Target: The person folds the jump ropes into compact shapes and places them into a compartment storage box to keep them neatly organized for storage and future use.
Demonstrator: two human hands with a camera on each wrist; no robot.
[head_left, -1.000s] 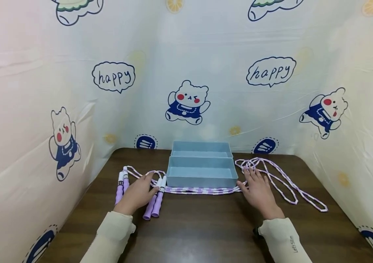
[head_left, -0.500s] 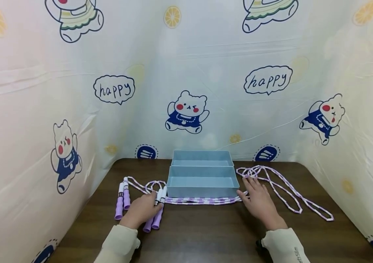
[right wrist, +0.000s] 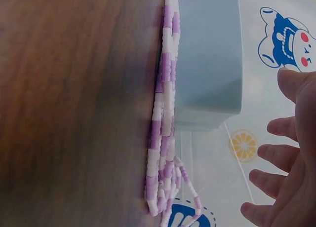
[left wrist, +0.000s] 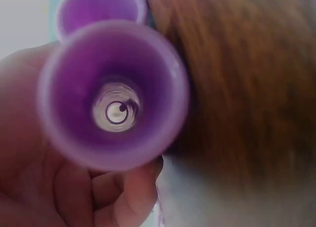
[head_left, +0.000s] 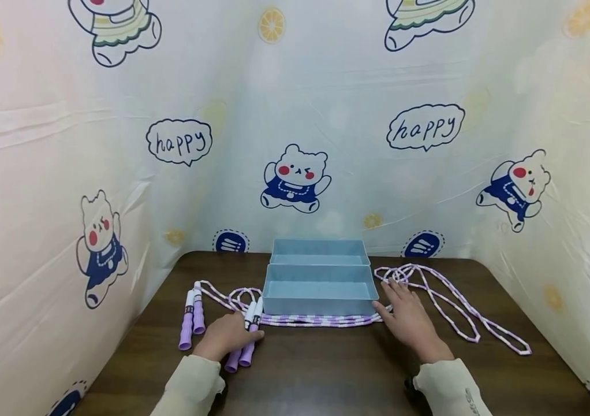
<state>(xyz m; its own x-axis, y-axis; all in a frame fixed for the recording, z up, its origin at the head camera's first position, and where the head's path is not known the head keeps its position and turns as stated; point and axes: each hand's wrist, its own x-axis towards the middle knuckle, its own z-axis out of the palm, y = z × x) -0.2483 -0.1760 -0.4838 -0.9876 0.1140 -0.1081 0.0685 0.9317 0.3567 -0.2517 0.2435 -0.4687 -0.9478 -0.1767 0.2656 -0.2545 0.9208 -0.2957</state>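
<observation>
Two purple jump rope handles [head_left: 247, 348] with white tops lie side by side left of centre, and my left hand [head_left: 224, 335] grips them. In the left wrist view the hollow end of one handle [left wrist: 74, 101] faces the camera, with curled fingers [left wrist: 136, 190] beneath it. Purple-and-white beaded cords [head_left: 321, 321] run from there along the front of a light blue box [head_left: 321, 307]. My right hand [head_left: 410, 320], fingers spread, is over the cords by the box's right corner. The right wrist view has the same hand [right wrist: 291, 163] apart from the beaded cords [right wrist: 160, 123].
Another pair of purple handles [head_left: 191, 315] lies farther left on the dark wooden table [head_left: 326, 370]. Looped beaded cord [head_left: 451, 292] spreads across the right side. A second blue open compartment [head_left: 321, 252] stands behind the front one, close to the printed curtain [head_left: 295, 86].
My left hand has drawn slightly toward me and closed round the handle pair. My right hand stays over the cords. The head view has tilted up.
</observation>
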